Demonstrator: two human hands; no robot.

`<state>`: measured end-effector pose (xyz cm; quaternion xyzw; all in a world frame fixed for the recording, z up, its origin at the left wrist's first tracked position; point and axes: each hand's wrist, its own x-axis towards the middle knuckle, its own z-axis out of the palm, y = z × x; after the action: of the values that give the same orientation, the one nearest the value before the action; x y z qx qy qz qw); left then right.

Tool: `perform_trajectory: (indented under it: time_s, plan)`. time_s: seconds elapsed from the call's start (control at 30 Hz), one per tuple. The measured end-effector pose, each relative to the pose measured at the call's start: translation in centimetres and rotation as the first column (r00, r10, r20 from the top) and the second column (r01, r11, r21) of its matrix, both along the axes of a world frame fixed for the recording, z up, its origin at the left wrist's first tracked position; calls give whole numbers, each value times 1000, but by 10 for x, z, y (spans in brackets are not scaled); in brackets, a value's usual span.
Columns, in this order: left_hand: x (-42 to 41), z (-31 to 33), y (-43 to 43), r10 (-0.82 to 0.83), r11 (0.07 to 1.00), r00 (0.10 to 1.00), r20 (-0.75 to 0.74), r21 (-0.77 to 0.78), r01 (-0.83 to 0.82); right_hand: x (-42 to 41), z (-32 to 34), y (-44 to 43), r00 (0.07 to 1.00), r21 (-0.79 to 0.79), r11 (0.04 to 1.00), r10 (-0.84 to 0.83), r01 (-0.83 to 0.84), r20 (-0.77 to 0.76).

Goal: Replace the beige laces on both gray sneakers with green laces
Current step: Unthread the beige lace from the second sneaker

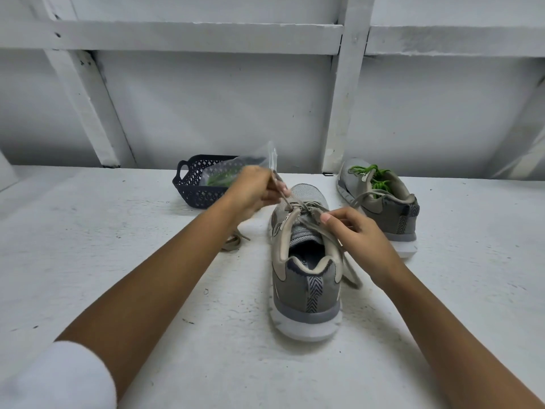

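Two gray sneakers stand on the white table [124, 231]. The near sneaker [305, 278] sits directly under both hands, heel toward the viewer, with its beige lace [352, 274] partly threaded at the front eyelets.

Left hand [253, 191]: fingers curled, thumb and fingertips pinching one strand of the beige lace, which runs taut from the pinch down to the eyelets just below and to the right of the fingers.

Right hand [354, 234]: thumb and forefinger pinching the other strand over the right side of the tongue. From below these fingers the free end trails along the sneaker's outer side to the table.

The far sneaker [389, 208] stands beyond and to the right of the right fingers, apart from them, with a green lace [376, 178] bunched at its opening. How far that lace is threaded cannot be told.

A loose beige lace [234, 242] lies on the table below the left wrist.

Behind the left fingers stands a dark latticed basket [188, 184] holding a clear plastic bag [236, 165] with something green inside. The bag's upper edge rises just above the left fingertips, and contact cannot be told.

A white sleeve [59, 379] covers the left upper arm.
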<state>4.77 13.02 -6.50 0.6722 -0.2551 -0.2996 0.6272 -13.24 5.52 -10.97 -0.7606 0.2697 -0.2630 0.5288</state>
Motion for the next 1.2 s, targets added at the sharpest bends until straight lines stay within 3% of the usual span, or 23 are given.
perform_trajectory:
  time_s: [0.1, 0.27, 0.37, 0.43, 0.47, 0.53, 0.6, 0.73, 0.83, 0.97, 1.07, 1.2]
  plan:
    - [11, 11, -2, 65, 998, 995, -70, -23, -67, 0, 0, 0, 1000, 3, 1000, -7, 7, -12]
    - [21, 10, 0, 22, 961, 944, 329, 254, -110, 0, 0, 1, 1000, -25, 1000, -12, 12, -14]
    - [13, 7, 8, -32, 926, 776, 630, 311, -215, 0, 0, 0, 1000, -12, 1000, -12, 12, -8]
    - [2, 3, 16, 24, 937, 603, 798, 193, -293, 1, 0, 0, 1000, -9, 1000, -11, 11, -6]
    - [-3, 0, 20, 36, 960, 567, 823, 130, -249, 1, 0, 0, 1000, -7, 1000, -11, 11, -4]
    - [-11, -8, 26, -65, 985, 630, 774, 149, -82, 2, 0, 0, 1000, -5, 1000, -14, 14, -1]
    - [-15, -20, 28, -231, 957, 689, 687, 288, 34, 2, 0, 0, 1000, -5, 1000, -11, 11, 2]
    - [-13, -31, 27, -301, 928, 713, 633, 367, 66, 2, 0, 1, 1000, 1, 1000, -1, 1, 9]
    - [-12, -28, 28, -184, 969, 789, 587, 241, 46, 1, -1, 0, 1000, -8, 1000, -10, 10, 8]
    - [-1, -15, 41, 211, 977, 888, 409, -50, -209, 2, -3, -2, 1000, -5, 1000, -7, 7, -1]
    - [12, -9, 51, 406, 913, 811, 421, -156, -376, 3, -5, -3, 1000, -5, 1000, -4, 4, -2]
    - [6, -13, 50, 348, 920, 585, 732, -145, -365, 3, -4, -3, 1000, -10, 1000, -5, 5, 0]
